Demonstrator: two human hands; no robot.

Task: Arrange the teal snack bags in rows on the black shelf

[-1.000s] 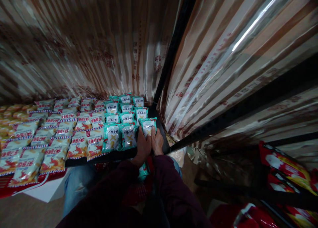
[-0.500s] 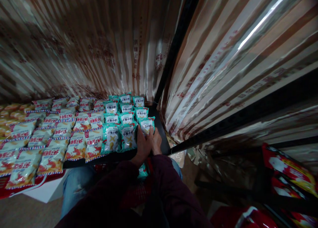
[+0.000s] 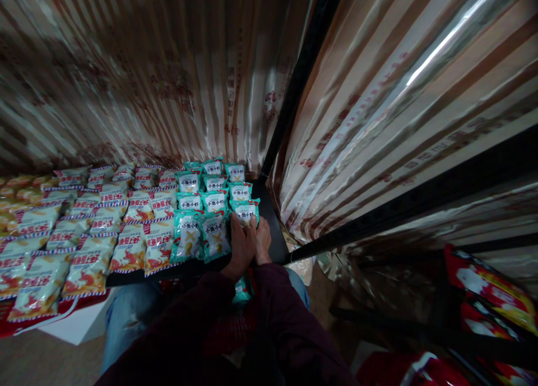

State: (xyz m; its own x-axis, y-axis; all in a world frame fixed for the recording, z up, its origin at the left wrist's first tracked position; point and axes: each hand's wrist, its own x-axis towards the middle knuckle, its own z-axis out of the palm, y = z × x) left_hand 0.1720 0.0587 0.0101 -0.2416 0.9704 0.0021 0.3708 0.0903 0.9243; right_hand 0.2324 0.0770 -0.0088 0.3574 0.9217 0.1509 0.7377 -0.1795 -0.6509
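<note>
A teal snack bag (image 3: 246,209) lies at the right end of the teal rows, its lower part hidden by my fingers. My left hand (image 3: 241,246) is closed on its lower left side, touching the neighbouring teal bag. From the lower right, my right hand (image 3: 263,241) grips the same bag, thumb side close against the left hand. To the left, more teal bags (image 3: 188,235) stand in rows, leaning on one another, on a black shelf (image 3: 275,229). White bags with striped edges (image 3: 159,243) fill the shelf farther left.
Behind the shelf hangs a pleated, shiny curtain (image 3: 168,83). A black post (image 3: 290,89) rises at the shelf's back right corner. Below my forearms, another teal package (image 3: 242,291) shows. Red packages (image 3: 487,285) sit at the lower right, and a red basket edge (image 3: 42,321) at lower left.
The gripped teal bag has shifted slightly left, closer to the neighbouring bags. Both my hands stay on it, with a small change in finger position.
</note>
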